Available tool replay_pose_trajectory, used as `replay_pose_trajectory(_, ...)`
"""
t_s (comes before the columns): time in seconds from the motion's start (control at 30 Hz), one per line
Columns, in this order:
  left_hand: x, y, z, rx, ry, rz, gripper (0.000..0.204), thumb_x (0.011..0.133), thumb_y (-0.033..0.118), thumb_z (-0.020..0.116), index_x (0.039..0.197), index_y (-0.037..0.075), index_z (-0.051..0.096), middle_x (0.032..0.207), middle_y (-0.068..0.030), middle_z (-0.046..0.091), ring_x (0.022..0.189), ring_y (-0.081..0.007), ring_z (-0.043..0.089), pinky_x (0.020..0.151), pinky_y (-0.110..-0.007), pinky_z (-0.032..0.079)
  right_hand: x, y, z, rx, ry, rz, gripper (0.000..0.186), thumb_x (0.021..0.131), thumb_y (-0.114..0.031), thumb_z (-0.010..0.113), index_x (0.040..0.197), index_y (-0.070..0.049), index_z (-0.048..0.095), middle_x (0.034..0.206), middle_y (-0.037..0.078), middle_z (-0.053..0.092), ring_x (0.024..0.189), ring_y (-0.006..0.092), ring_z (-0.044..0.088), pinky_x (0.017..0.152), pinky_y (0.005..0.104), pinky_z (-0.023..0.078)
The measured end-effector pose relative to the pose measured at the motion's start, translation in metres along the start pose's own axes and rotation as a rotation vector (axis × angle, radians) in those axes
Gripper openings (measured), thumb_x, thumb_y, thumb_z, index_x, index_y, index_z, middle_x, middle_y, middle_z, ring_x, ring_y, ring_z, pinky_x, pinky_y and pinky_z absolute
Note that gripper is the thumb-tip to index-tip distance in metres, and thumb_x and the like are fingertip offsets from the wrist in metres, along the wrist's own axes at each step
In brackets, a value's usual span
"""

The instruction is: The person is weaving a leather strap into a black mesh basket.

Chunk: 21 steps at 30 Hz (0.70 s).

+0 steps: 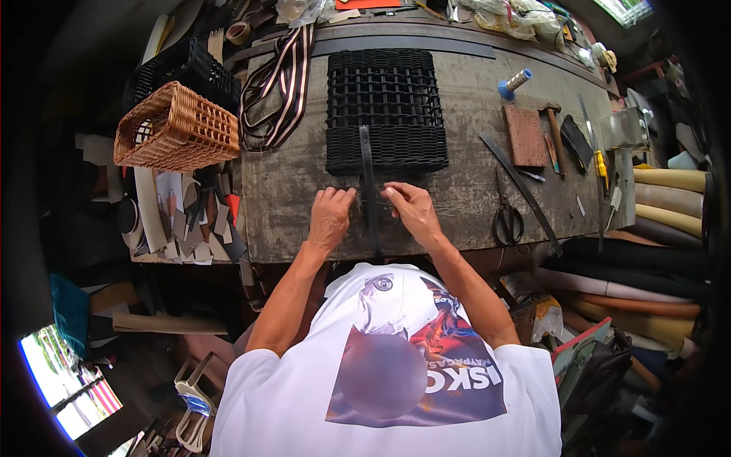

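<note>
A black woven basket (386, 114) lies on the worktable in front of me. From its near side a narrow black strap (371, 198) runs toward me, between my two hands. My left hand (330, 218) is just left of the strap, thumb and fingertips pinched together. Right of the strap, my right hand (413, 211) has its thumb and forefinger drawn together in a pinch. Whatever is in either pinch is too small to make out. Fine loose threads (457, 204) are scattered on the wood beside my right hand.
Scissors (508, 224), a long dark strip (521, 186), a reddish block (525, 135), a hammer (554, 137) and a thread cone (515, 84) lie to the right. Striped webbing (283, 87) and a brown wicker basket (179, 126) are at left. Material rolls (670, 202) stack beyond the right edge.
</note>
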<state>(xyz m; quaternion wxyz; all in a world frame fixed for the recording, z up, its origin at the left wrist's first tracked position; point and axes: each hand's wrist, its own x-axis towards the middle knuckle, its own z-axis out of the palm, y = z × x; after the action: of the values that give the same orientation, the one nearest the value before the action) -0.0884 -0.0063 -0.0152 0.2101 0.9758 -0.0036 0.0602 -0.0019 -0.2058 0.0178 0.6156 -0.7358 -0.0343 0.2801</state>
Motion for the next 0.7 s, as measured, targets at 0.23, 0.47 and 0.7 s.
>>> replay_pose_trajectory(0.23,0.051,-0.032,-0.062,-0.074,0.016,0.457,0.033,0.078,-0.012,0.066,0.106,0.005,0.07,0.134,-0.0119,0.061,0.134,-0.0311,0.052,0.113,-0.04,0.044,0.03,0.003,0.044,0.212,0.16,-0.046,0.027,0.099,-0.022,0.07,0.108,0.003,0.074,0.074,-0.002,0.063,0.06,0.005,0.054,0.054,0.0205,0.042)
replay_pose_trajectory(0.47,0.092,-0.066,-0.076,-0.668,-0.478,0.304,0.017,0.093,-0.008,0.055,0.1,0.002,0.067,0.132,-0.0086,0.063,0.143,-0.0285,0.046,0.108,-0.04,0.048,0.033,0.006,0.058,0.254,0.244,-0.049,0.027,0.096,-0.023,0.071,0.102,0.003,0.075,0.07,-0.002,0.063,0.058,0.0048,0.053,0.052,0.0223,0.043)
replay_pose_trajectory(0.7,0.092,-0.071,-0.064,-0.958,-0.528,0.111,0.012,0.098,0.007,0.062,0.103,0.004,0.073,0.114,-0.0035,0.071,0.141,-0.0265,0.045,0.112,-0.043,0.04,0.035,0.004,0.053,0.236,0.211,-0.016,0.024,0.097,-0.021,0.072,0.099,0.003,0.074,0.07,-0.004,0.061,0.058,0.0034,0.051,0.052,0.021,0.042)
